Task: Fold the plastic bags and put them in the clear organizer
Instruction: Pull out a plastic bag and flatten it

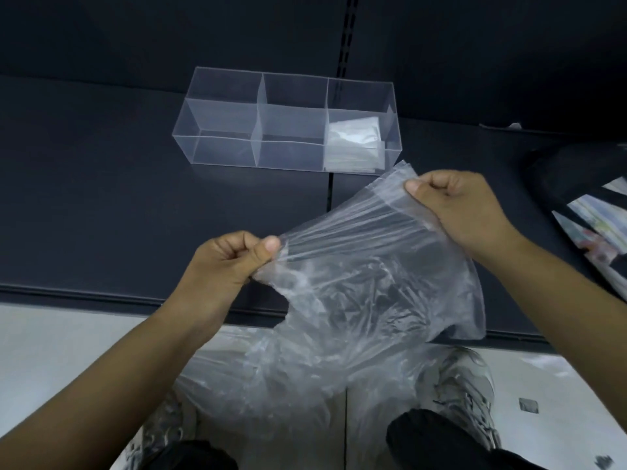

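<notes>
Thin see-through film for the plastic bag (356,266), crinkled, with a soft sheen along the stretched pleats. Rigid clear plastic for the organizer (217,150), smooth-walled and faintly frosted. Whitish folded film (353,140) in its right compartment. Dark, matt, smooth shelf (101,198). Pale, smooth floor tiles (68,351), slightly glossy.

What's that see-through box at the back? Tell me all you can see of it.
The clear organizer is a long, open-topped box of transparent plastic, split by two dividers into three compartments in a row. It stands upright on the dark shelf. Its right compartment holds folded bags; the other two look empty.
</notes>
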The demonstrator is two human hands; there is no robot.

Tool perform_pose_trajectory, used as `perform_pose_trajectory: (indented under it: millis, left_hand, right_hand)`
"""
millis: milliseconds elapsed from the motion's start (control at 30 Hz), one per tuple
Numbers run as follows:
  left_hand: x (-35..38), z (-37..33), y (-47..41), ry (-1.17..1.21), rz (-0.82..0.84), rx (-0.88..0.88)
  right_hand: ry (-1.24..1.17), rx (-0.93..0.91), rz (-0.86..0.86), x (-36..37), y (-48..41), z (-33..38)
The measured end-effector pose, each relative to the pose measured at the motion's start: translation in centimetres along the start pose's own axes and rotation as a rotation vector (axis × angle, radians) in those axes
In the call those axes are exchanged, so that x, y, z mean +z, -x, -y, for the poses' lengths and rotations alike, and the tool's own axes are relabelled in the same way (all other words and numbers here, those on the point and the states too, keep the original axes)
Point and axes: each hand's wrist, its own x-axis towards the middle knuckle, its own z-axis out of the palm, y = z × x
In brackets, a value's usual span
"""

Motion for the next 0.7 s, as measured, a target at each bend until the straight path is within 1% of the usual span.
perform_pose_trajectory:
  millis: [67, 100, 133, 200, 233, 267, 300, 333, 400, 433, 467, 500, 533, 600, 633, 700]
  left_hand:
    - [-0.6, 0.1, -0.1, -0.001, 0.013, -0.035]
    - [-1.1, 0.2, -0.2, -0.044, 0.012, -0.048]
    - [-1.7, 0.1, -0.3, -0.13, -0.001, -0.062]
    - [-2.9, -0.1, -0.7, -0.396, -0.073, -0.06]
    - [-3.2, -0.4, -1.0, -0.526, -0.12, -0.027]
    - [-3.0, -0.9, -1.5, -0.585, -0.145, 0.029]
    - [-2.4, -1.6, -2.0, -0.576, -0.126, 0.08]
    - [-1.2, -2.4, -2.6, -0.522, -0.055, 0.095]
    - [1.5, -3.7, -4.1, -0.399, 0.159, 0.04]
    - [2.8, -4.2, -4.8, -0.35, 0.237, -0.014]
    - [3.7, -4.4, -5.4, -0.294, 0.264, -0.056]
    - [4.0, -4.4, -6.0, -0.238, 0.216, -0.077]
    - [3.8, -4.1, -6.6, -0.193, 0.125, -0.082]
    - [2.3, -3.1, -7.4, -0.184, -0.067, -0.081]
    - [1.4, -2.4, -7.5, -0.173, -0.132, -0.094]
    - [-0.1, -1.6, -7.6, -0.119, -0.207, -0.139]
  right_hand:
    - [-0.029, -0.001, 0.017, -0.1, -0.6, -0.3]
    - [-0.038, -0.007, 0.021, -0.2, -1.0, -0.4]
    - [-0.044, -0.013, 0.023, -0.2, -1.4, -0.5]
    - [-0.034, -0.028, 0.044, -0.3, -2.1, -0.3]
    - [-0.019, -0.04, 0.072, -0.1, -2.5, -0.1]
    - [-0.005, -0.054, 0.109, 0.3, -2.8, 0.2]
    - [0.01, -0.069, 0.15, 0.9, -3.0, 0.6]
    - [0.029, -0.089, 0.196, 1.7, -3.1, 1.1]
    - [0.063, -0.134, 0.293, 3.5, -3.3, 2.3]
    - [0.059, -0.144, 0.334, 4.3, -3.4, 2.8]
    - [0.044, -0.141, 0.363, 4.7, -3.5, 3.1]
    - [0.027, -0.133, 0.368, 4.7, -3.6, 3.2]
    - [0.018, -0.121, 0.352, 4.2, -3.8, 3.0]
    - [0.042, -0.076, 0.307, 2.5, -3.9, 1.8]
    - [0.057, -0.039, 0.305, 1.5, -3.8, 0.9]
    - [0.039, 0.043, 0.358, -0.5, -3.3, -0.7]
